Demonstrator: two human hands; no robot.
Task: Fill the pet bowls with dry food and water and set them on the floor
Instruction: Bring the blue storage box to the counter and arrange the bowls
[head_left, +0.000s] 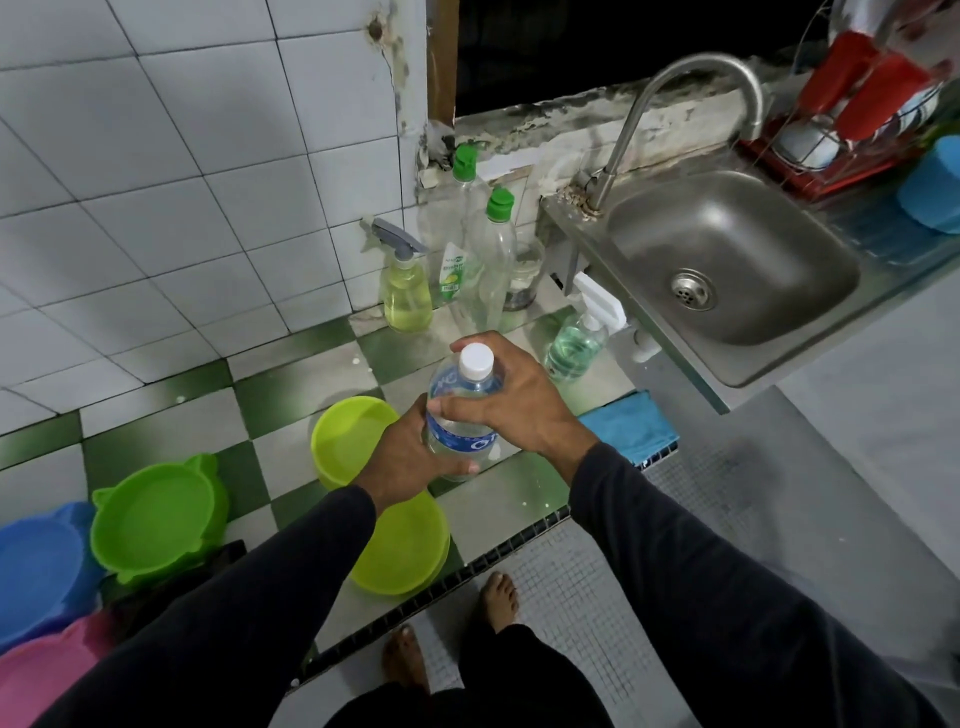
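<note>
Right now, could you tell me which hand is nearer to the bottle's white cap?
The right hand: its grip wraps the water bottle just below the white cap. The left hand holds the bottle's lower body, farther down from the cap.

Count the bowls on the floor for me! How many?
5. Two yellow-green round bowls lie under the arms, a green eared bowl to their left, then a blue bowl and a pink bowl at the left edge. More may be out of view.
</note>
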